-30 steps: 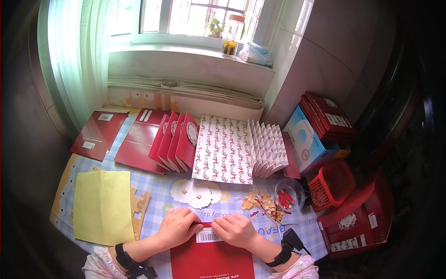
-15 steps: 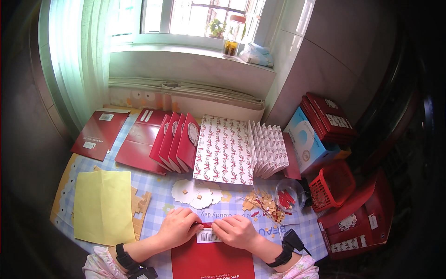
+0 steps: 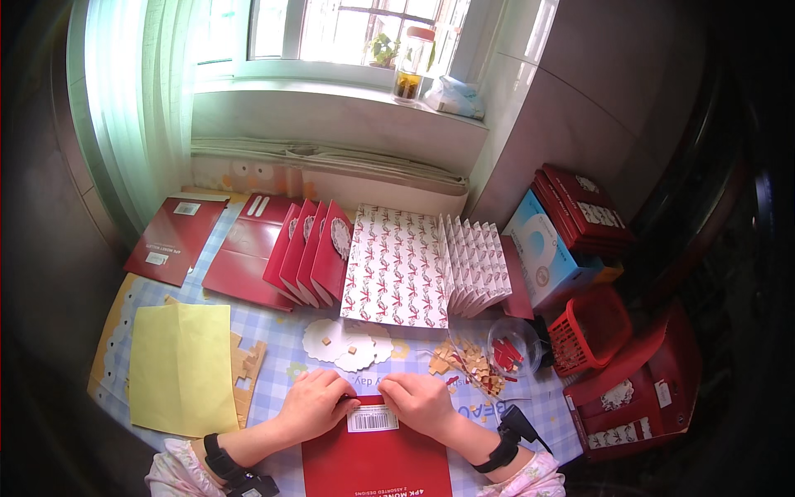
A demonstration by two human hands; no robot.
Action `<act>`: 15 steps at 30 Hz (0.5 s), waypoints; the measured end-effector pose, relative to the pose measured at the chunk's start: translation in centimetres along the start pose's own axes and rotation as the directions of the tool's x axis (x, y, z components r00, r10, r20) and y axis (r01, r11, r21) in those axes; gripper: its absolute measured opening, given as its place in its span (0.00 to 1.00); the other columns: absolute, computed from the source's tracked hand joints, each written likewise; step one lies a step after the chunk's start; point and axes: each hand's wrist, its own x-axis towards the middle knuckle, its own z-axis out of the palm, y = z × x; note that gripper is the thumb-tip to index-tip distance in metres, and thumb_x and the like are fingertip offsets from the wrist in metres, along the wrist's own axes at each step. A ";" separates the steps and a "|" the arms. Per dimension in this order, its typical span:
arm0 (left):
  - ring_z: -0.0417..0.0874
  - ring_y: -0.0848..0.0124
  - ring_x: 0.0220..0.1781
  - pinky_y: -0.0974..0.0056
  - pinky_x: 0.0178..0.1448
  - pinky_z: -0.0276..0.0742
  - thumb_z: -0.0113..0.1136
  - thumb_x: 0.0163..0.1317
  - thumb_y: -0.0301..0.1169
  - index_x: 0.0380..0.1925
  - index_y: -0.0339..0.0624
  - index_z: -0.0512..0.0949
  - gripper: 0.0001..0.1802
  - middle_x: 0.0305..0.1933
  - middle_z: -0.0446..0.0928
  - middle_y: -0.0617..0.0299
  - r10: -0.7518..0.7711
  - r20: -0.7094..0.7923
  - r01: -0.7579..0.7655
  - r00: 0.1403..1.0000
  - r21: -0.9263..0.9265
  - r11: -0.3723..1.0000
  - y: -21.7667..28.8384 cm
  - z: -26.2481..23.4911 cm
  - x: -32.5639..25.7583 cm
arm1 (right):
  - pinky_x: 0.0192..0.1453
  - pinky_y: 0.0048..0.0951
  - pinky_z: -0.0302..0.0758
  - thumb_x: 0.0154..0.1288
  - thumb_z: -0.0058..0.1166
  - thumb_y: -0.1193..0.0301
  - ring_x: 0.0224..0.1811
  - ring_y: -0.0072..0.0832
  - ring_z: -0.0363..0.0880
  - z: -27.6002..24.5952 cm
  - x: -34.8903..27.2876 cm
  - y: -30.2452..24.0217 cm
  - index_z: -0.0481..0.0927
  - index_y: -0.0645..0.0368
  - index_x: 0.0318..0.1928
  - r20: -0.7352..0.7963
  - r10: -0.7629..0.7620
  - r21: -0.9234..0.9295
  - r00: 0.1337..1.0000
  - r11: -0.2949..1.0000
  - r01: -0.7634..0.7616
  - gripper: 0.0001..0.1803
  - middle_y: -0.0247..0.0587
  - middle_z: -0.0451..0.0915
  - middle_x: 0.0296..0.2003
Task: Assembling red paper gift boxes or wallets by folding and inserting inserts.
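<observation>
Both hands rest on the top edge of a flat red cardboard packet (image 3: 374, 464) that lies at the near edge of the table, directly in front of the person. The left hand (image 3: 313, 404) is curled, knuckles up, its fingertips pressed down at the packet's upper left corner beside a small white barcode label (image 3: 373, 418). The right hand (image 3: 422, 403) mirrors it on the other side of the label — fingers bent and pinching at the packet's top edge. Whether either hand actually grips a flap or only presses on it cannot be told from this angle. Each wrist wears a black band with a small device.

The table is covered with a pale blue checked cloth (image 3: 281, 364). Just beyond the hands lie several white scalloped paper discs (image 3: 348, 344), and to their right a scatter of small tan and red paper bits (image 3: 468, 364) next to a clear round plastic bowl (image 3: 513, 346) holding red pieces. To the left lies a yellow sheet of paper (image 3: 180, 366) over a tan cut-out card.

Farther back stand a fanned row of white envelopes printed with a red pattern (image 3: 414, 265) and a fanned row of red envelopes (image 3: 308, 253), with more flat red packets (image 3: 175, 236) to the left. At the right — off the table — are a red plastic basket (image 3: 592, 327) and stacked red boxes (image 3: 584, 207).
</observation>
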 end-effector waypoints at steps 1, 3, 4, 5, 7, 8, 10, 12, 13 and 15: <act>0.74 0.64 0.36 0.60 0.40 0.66 0.62 0.50 0.39 0.26 0.48 0.74 0.09 0.29 0.71 0.63 -0.002 0.000 0.002 1.000 0.001 1.000 0.0 0.0 0.0 | 0.24 0.25 0.71 0.47 0.54 0.73 0.23 0.25 0.76 0.1 -0.1 0.0 0.74 0.56 0.30 0.011 -0.043 -0.022 0.999 0.999 0.043 0.07 0.33 0.76 0.28; 0.74 0.64 0.36 0.59 0.40 0.66 0.62 0.50 0.39 0.26 0.48 0.74 0.09 0.29 0.71 0.63 -0.004 0.003 0.004 1.000 0.001 1.000 0.0 0.0 0.0 | 0.24 0.24 0.70 0.47 0.53 0.73 0.23 0.24 0.75 0.1 -0.3 0.1 0.74 0.56 0.30 0.022 -0.064 -0.053 0.998 0.996 0.065 0.07 0.32 0.75 0.28; 0.74 0.64 0.37 0.59 0.40 0.66 0.62 0.50 0.39 0.26 0.48 0.74 0.09 0.29 0.71 0.63 -0.006 0.005 0.006 1.000 0.001 1.000 -0.1 0.1 0.0 | 0.24 0.24 0.70 0.47 0.52 0.72 0.23 0.22 0.75 0.1 -0.3 0.1 0.74 0.56 0.31 0.033 -0.086 -0.083 0.996 0.993 0.088 0.07 0.31 0.74 0.28; 0.74 0.64 0.37 0.59 0.40 0.66 0.62 0.50 0.39 0.26 0.48 0.74 0.09 0.29 0.71 0.63 -0.007 0.005 0.007 1.000 0.000 1.000 -0.1 0.0 0.0 | 0.24 0.24 0.70 0.47 0.52 0.72 0.23 0.22 0.75 0.0 -0.2 0.0 0.74 0.56 0.31 0.034 -0.087 -0.082 0.996 0.993 0.089 0.07 0.31 0.74 0.28; 0.74 0.64 0.37 0.59 0.40 0.66 0.61 0.50 0.39 0.26 0.49 0.75 0.09 0.30 0.72 0.63 -0.013 0.004 0.013 1.000 -0.001 1.000 -0.1 -0.1 0.0 | 0.25 0.25 0.71 0.46 0.56 0.73 0.23 0.24 0.76 -0.1 0.0 -0.1 0.74 0.55 0.31 0.083 -0.089 -0.086 0.993 0.992 0.096 0.09 0.30 0.75 0.29; 0.74 0.64 0.37 0.59 0.40 0.66 0.61 0.50 0.39 0.26 0.49 0.75 0.09 0.30 0.72 0.63 -0.012 0.004 0.012 1.000 0.001 1.000 0.0 -0.1 0.0 | 0.25 0.25 0.71 0.46 0.56 0.73 0.23 0.24 0.76 -0.2 -0.1 -0.1 0.74 0.55 0.31 0.080 -0.090 -0.087 0.993 0.992 0.097 0.09 0.30 0.75 0.29; 0.74 0.64 0.37 0.59 0.40 0.66 0.61 0.50 0.39 0.26 0.49 0.75 0.09 0.30 0.72 0.63 -0.011 0.007 0.011 1.000 0.002 1.000 0.3 -0.2 0.0 | 0.23 0.22 0.68 0.46 0.50 0.71 0.23 0.19 0.73 -0.2 -0.3 -0.1 0.73 0.56 0.31 0.057 -0.133 -0.129 0.989 0.982 0.139 0.08 0.29 0.73 0.27; 0.74 0.64 0.37 0.59 0.40 0.66 0.61 0.50 0.39 0.26 0.49 0.75 0.09 0.30 0.72 0.63 -0.013 0.010 0.013 1.000 0.002 1.000 0.1 -0.2 0.0 | 0.23 0.22 0.68 0.46 0.50 0.71 0.22 0.19 0.72 -0.1 -0.2 -0.1 0.73 0.56 0.31 0.066 -0.142 -0.136 0.988 0.979 0.150 0.08 0.29 0.72 0.27; 0.74 0.64 0.37 0.59 0.41 0.66 0.61 0.50 0.39 0.26 0.49 0.75 0.09 0.30 0.72 0.63 -0.014 0.012 0.014 1.000 0.004 1.000 0.1 -0.2 0.1 | 0.23 0.21 0.67 0.46 0.50 0.71 0.22 0.19 0.72 -0.1 -0.2 -0.2 0.73 0.56 0.30 0.073 -0.152 -0.143 0.986 0.977 0.161 0.08 0.28 0.72 0.26; 0.74 0.64 0.37 0.59 0.41 0.66 0.61 0.50 0.39 0.26 0.49 0.75 0.09 0.30 0.72 0.63 -0.010 0.012 0.010 1.000 0.002 1.000 0.0 -0.1 0.1 | 0.23 0.21 0.67 0.46 0.50 0.71 0.22 0.18 0.72 0.0 -0.2 -0.2 0.73 0.55 0.30 0.076 -0.157 -0.152 0.985 0.974 0.167 0.07 0.28 0.72 0.26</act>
